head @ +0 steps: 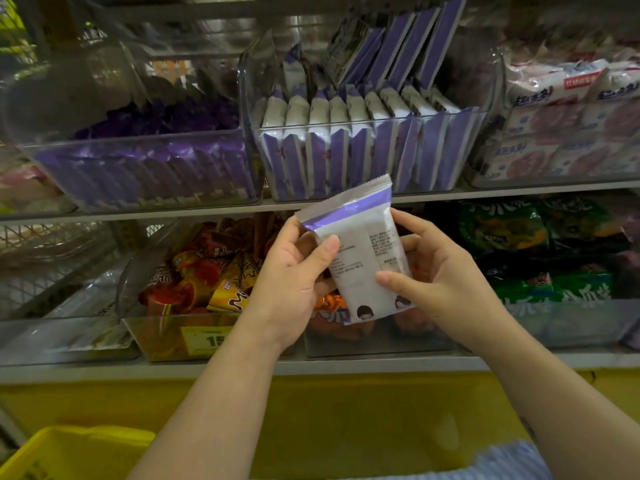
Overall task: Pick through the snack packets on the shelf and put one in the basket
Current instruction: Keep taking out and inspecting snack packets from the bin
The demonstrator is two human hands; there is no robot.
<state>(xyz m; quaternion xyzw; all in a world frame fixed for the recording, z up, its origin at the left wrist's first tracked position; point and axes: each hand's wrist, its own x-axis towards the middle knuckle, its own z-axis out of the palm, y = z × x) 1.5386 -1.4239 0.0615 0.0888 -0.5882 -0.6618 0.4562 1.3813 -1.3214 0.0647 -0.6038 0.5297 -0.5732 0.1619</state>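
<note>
A white snack packet [360, 258] with a purple band near its top and small print on its back is held up in front of the shelves. My left hand [294, 282] grips its left edge, thumb across the back. My right hand [429, 268] grips its right edge, thumb on the lower part. Just above it, a clear bin [367, 133] on the upper shelf holds several matching white and purple packets standing in rows. The corner of a yellow basket [69, 455] shows at the bottom left.
A clear bin of darker purple packets [145, 164] sits left of the matching bin; pink and white packets [568, 126] are on the right. On the lower shelf are orange and red snacks [204, 275] and green packets [540, 258]. A yellow panel [346, 420] runs below.
</note>
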